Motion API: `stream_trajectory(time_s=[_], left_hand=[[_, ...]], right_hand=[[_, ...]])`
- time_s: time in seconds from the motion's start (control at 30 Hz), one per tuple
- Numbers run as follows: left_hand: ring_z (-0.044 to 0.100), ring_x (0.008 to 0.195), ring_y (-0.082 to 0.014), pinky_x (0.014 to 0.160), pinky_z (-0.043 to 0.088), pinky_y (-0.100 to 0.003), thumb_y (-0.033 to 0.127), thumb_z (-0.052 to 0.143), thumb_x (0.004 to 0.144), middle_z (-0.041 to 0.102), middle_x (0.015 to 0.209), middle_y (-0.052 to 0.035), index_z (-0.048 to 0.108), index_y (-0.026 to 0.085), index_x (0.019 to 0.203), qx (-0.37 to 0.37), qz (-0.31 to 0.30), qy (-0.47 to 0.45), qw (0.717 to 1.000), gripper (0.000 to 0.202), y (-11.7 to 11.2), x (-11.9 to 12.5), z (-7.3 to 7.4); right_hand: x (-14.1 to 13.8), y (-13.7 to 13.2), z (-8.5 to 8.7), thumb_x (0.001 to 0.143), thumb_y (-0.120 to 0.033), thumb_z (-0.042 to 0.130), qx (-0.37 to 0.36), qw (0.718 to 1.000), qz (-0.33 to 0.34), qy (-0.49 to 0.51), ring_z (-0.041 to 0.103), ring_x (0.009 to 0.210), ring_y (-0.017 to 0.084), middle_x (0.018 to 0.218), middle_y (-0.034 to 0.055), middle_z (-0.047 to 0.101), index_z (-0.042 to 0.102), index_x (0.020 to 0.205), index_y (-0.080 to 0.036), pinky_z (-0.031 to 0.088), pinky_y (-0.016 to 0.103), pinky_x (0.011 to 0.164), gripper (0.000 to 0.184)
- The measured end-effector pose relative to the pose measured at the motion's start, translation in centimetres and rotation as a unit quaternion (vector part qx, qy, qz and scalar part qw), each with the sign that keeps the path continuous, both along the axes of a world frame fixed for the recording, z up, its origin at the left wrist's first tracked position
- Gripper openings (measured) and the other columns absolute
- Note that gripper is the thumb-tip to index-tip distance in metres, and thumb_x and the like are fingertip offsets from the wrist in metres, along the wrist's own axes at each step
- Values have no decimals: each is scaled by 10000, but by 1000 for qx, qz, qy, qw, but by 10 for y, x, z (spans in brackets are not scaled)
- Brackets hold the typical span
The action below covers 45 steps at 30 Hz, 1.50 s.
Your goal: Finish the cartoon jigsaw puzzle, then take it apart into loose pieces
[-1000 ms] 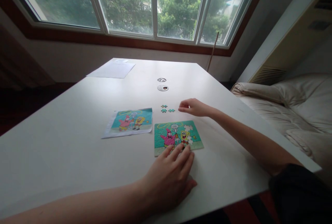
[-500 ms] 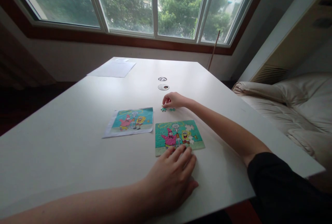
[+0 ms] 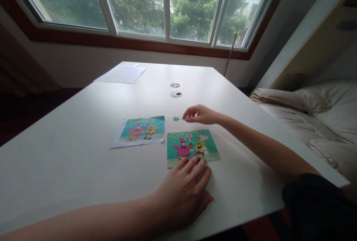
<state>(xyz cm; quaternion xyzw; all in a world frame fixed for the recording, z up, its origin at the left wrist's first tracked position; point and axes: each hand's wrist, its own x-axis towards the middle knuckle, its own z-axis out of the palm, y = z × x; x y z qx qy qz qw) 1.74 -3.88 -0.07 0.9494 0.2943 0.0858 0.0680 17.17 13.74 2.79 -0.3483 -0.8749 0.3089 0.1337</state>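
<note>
A cartoon jigsaw puzzle [image 3: 182, 148] lies in its flat tray, with white gaps showing in its right part. My left hand [image 3: 188, 183] rests at the puzzle's near edge, its fingers stretched out over the bottom border and covering part of it. Beyond the puzzle, my right hand [image 3: 199, 114] is low over the table with thumb and forefinger together at a small puzzle piece, mostly hidden by the fingertips. Just left of those fingertips, a loose green puzzle piece [image 3: 176, 118] lies on the table.
A printed sheet [image 3: 143, 129] with the same cartoon picture lies left of the puzzle. Two round inserts [image 3: 175, 94] are set in the white table [image 3: 83, 151] farther back. White papers [image 3: 121, 74] lie at the far left corner. A cream sofa [image 3: 312, 111] stands at the right.
My right hand has moved a little to the right, from the left loose piece to the other one, uncovering the left piece. My left hand and the puzzle have stayed still.
</note>
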Motion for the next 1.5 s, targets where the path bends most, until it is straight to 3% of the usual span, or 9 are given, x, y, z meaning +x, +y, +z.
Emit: stream_trajectory(time_s=[0.17,0.27,0.5,0.73,0.8,0.97,1.07,1.3,1.5], left_hand=[[367,1161,-312,915,328,-469,422,314,869,432,1272,-130,396,146,1227,2,1,-1,1000,459,0,1,0],[367,1161,-312,916,328,-465,427,312,869,425,1276,-130,398,150,1223,4,1,0,1000,458,0,1,-1],[365,1161,-308,914,328,-465,424,322,866,429,1268,-126,401,155,1218,12,4,-4,1000,449,-1,2,-4],[367,1162,-301,921,323,-457,422,324,866,438,1263,-119,407,158,1213,19,7,-4,1000,444,-1,2,-4],[367,1162,-299,922,322,-452,424,332,863,439,1262,-118,406,160,1213,20,6,-3,1000,445,-1,2,-3],[366,1162,-297,922,320,-448,422,326,866,441,1259,-119,406,158,1211,21,3,-1,1000,442,-1,2,-2],[374,1155,-302,914,325,-453,424,317,867,440,1259,-121,406,157,1209,22,6,0,1000,443,-1,2,-4],[382,1151,-298,907,330,-449,431,332,862,439,1262,-113,402,166,1212,26,8,-3,1000,445,-1,2,-6],[382,1150,-296,911,324,-449,425,342,859,445,1251,-122,412,160,1208,31,6,-9,999,444,-1,2,-5]], right_hand=[[35,-54,-1,727,-351,590,-82,996,-24,10,552,639,98,735,32,632,608,855,-139,387,203,550,249],[47,-74,-5,713,-362,606,-92,995,-40,27,559,656,106,753,35,640,609,822,-147,399,212,578,241],[52,-86,-16,698,-358,616,-130,986,-80,68,523,606,101,674,16,603,606,785,-139,394,206,539,236],[51,-88,-17,702,-350,616,-169,978,-82,90,506,580,91,654,6,590,600,804,-135,386,203,520,238],[51,-89,-16,706,-342,614,-152,982,-78,77,499,579,89,666,9,595,604,806,-139,379,201,516,227],[50,-92,-14,696,-296,632,-7,997,-77,25,489,632,98,756,23,613,629,780,-160,367,207,556,160],[50,-91,-16,687,-289,645,36,997,-65,2,481,648,102,760,20,594,637,824,-171,357,210,571,181],[51,-89,-21,664,-312,663,38,996,-78,-17,449,610,94,740,1,551,602,916,-175,343,207,564,293],[49,-81,-11,710,-352,612,26,997,-44,-66,440,614,98,708,-11,482,540,963,-165,342,205,556,323]])
